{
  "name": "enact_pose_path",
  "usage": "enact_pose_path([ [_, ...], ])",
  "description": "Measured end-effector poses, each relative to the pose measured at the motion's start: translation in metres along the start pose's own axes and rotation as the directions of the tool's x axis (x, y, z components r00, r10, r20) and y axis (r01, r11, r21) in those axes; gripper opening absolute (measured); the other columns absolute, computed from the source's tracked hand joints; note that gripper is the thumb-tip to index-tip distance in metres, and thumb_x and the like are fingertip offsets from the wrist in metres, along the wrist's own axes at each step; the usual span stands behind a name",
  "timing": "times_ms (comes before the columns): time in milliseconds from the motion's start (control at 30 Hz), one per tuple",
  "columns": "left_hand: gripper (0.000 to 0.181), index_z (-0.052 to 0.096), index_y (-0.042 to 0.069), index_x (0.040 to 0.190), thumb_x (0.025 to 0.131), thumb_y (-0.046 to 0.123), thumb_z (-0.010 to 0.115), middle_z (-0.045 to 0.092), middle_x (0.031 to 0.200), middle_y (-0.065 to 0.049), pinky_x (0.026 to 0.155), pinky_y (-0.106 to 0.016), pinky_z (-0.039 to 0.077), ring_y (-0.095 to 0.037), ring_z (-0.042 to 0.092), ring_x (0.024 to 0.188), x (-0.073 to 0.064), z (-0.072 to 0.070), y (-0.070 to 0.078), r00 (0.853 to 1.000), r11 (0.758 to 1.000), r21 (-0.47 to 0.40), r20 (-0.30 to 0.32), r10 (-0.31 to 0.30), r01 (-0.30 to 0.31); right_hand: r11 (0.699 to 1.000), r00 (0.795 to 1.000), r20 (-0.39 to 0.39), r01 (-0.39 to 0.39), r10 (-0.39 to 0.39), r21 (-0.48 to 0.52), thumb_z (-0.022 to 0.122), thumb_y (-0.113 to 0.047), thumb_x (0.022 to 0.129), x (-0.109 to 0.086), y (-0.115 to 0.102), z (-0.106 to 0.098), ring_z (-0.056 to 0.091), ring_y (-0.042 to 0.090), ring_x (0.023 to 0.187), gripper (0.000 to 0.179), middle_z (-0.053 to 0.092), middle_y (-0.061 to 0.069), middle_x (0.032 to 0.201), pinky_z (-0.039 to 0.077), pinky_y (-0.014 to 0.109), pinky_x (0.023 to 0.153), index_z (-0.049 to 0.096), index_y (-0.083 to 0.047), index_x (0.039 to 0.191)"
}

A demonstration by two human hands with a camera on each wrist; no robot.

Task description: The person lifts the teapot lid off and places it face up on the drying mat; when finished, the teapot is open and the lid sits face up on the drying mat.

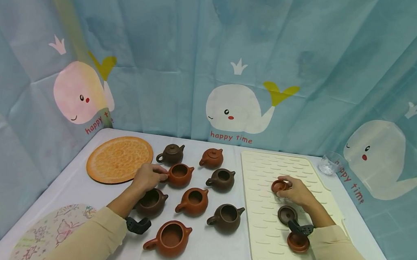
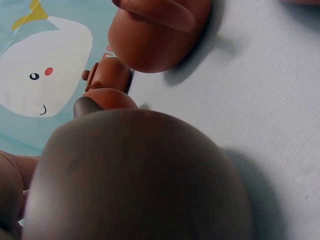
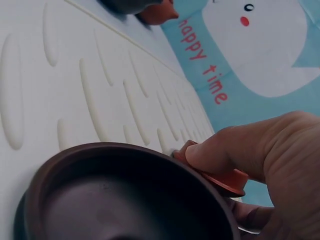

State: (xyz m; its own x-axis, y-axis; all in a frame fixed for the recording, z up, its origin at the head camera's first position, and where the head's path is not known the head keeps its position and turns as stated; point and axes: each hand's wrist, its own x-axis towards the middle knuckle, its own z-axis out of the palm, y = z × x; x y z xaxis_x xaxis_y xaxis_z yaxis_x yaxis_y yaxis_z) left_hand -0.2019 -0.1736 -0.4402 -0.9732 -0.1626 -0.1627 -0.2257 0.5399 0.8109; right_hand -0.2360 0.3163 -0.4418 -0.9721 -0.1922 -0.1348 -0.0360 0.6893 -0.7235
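My left hand [image 1: 150, 177] pinches the handle of a lidless red-brown teapot [image 1: 182, 182], which stands on the table with its spout to the right. A dark brown teapot [image 2: 145, 175] fills the front of the left wrist view and hides most of that hand. Over the cream mat [image 1: 263, 248], my right hand [image 1: 297, 190] holds a small red-brown teapot lid [image 1: 279, 186] between thumb and fingers. In the right wrist view, the thumb presses this lid [image 3: 225, 181] behind a dark lid [image 3: 100, 200]. A second red-brown lid [image 1: 298, 244] lies nearer on the mat.
Several other lidless teapots stand mid-table, among them a red-brown one [image 1: 170, 241] in front. A dark teapot [image 1: 172, 155] and a red-brown teapot [image 1: 212, 158] at the back wear lids. Left are a round orange mat [image 1: 118, 159] and a patterned mat [image 1: 53, 228]; a clear cup [image 1: 327, 166] stands back right.
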Motion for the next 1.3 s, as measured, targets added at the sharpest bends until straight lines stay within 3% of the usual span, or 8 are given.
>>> enact_pose_path([
  [233, 0.014, 0.074, 0.006, 0.099, 0.088, 0.012, 0.068, 0.066, 0.094, -0.007, 0.071, -0.039, 0.042, -0.026, 0.053, 0.087, 0.001, 0.0, 0.0, 1.0, 1.0, -0.008, -0.005, -0.007, 0.007, 1.0, 1.0, -0.026, 0.005, -0.006, -0.024, 0.073, -0.012, 0.084, -0.005, -0.008, -0.007, 0.052, 0.03, 0.083, 0.066, 0.052, 0.023, 0.104, 0.043, 0.038, 0.065, 0.042, 0.005, 0.14],
  [467, 0.02, 0.072, 0.004, 0.104, 0.089, 0.016, 0.066, 0.067, 0.097, -0.009, 0.073, -0.039, 0.044, -0.025, 0.058, 0.087, -0.001, -0.004, 0.005, 1.0, 1.0, -0.018, -0.016, 0.001, -0.002, 0.997, 0.993, -0.108, 0.027, -0.035, -0.072, 0.07, -0.017, 0.088, -0.007, -0.021, -0.018, 0.055, 0.039, 0.099, 0.062, 0.049, 0.032, 0.121, 0.047, 0.043, 0.07, 0.042, 0.001, 0.141],
  [667, 0.023, 0.072, 0.005, 0.106, 0.088, 0.019, 0.066, 0.067, 0.099, -0.01, 0.074, -0.04, 0.044, -0.025, 0.057, 0.088, -0.003, -0.008, 0.009, 0.999, 1.0, -0.003, -0.036, 0.028, -0.029, 0.992, 0.984, -0.144, 0.09, -0.103, -0.093, 0.068, -0.017, 0.089, -0.008, -0.037, -0.022, 0.055, 0.038, 0.098, 0.059, 0.05, 0.029, 0.12, 0.047, 0.042, 0.069, 0.044, -0.001, 0.14],
  [933, 0.024, 0.072, 0.006, 0.108, 0.091, 0.022, 0.065, 0.06, 0.119, -0.015, 0.08, -0.044, 0.042, -0.03, 0.051, 0.103, -0.004, -0.012, 0.014, 0.997, 0.999, 0.018, -0.064, 0.051, -0.05, 0.98, 0.974, -0.149, 0.153, -0.171, -0.124, 0.067, -0.018, 0.091, -0.007, -0.057, -0.021, 0.053, 0.033, 0.095, 0.055, 0.053, 0.024, 0.117, 0.045, 0.04, 0.067, 0.047, -0.002, 0.139],
  [1300, 0.021, 0.073, 0.007, 0.103, 0.09, 0.022, 0.066, 0.063, 0.113, -0.014, 0.074, -0.041, 0.042, -0.029, 0.052, 0.095, -0.006, -0.013, 0.017, 0.994, 0.996, 0.053, -0.079, 0.079, -0.075, 0.978, 0.971, -0.124, 0.194, -0.203, -0.083, 0.068, -0.019, 0.09, -0.003, -0.079, -0.015, 0.05, 0.032, 0.097, 0.053, 0.053, 0.021, 0.118, 0.044, 0.043, 0.07, 0.051, -0.003, 0.137],
])
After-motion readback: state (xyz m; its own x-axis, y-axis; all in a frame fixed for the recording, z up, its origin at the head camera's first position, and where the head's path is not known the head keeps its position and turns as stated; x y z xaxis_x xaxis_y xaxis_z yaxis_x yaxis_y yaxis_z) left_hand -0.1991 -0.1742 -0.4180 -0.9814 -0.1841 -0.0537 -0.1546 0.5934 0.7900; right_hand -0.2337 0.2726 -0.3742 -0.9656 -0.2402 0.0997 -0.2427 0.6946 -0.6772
